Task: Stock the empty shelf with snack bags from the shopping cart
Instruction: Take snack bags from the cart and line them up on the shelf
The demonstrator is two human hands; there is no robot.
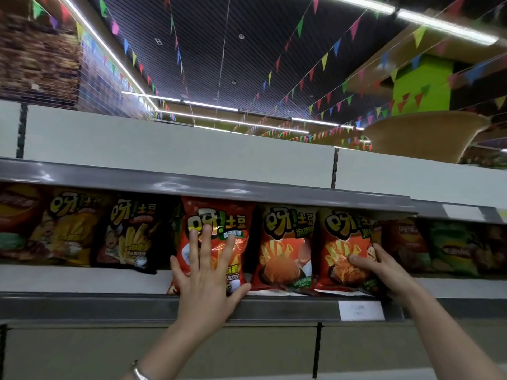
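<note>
1. Left hand: fingers straight and spread, palm pressed flat on the front of a red snack bag. Judged purpose: pushing the bag back and upright so it seated behind the shelf lip. A bracelet showed at the wrist.
2. Right hand: thumb across the front and fingers curled round the right edge of a second red bag, gripping it. Judged purpose: steadying or squaring it against its neighbour.
3. Shelf edge: grey price rail just beneath both bags, carrying a white label near the right hand.
4. Middle red bag: stood between the two handled bags, touching the right one, untouched by either hand.
5. Dark and yellow bags: set further back to the left, faces forward; titles partly blurred.
6. Green bag: far right, in shadow, brand unreadable.
7. Upper shelf: white back panel, no stock visible; judged still to be filled.
8. Shopping cart: not in view.
9. Ceiling bunting: coloured pennants strung overhead.
</note>
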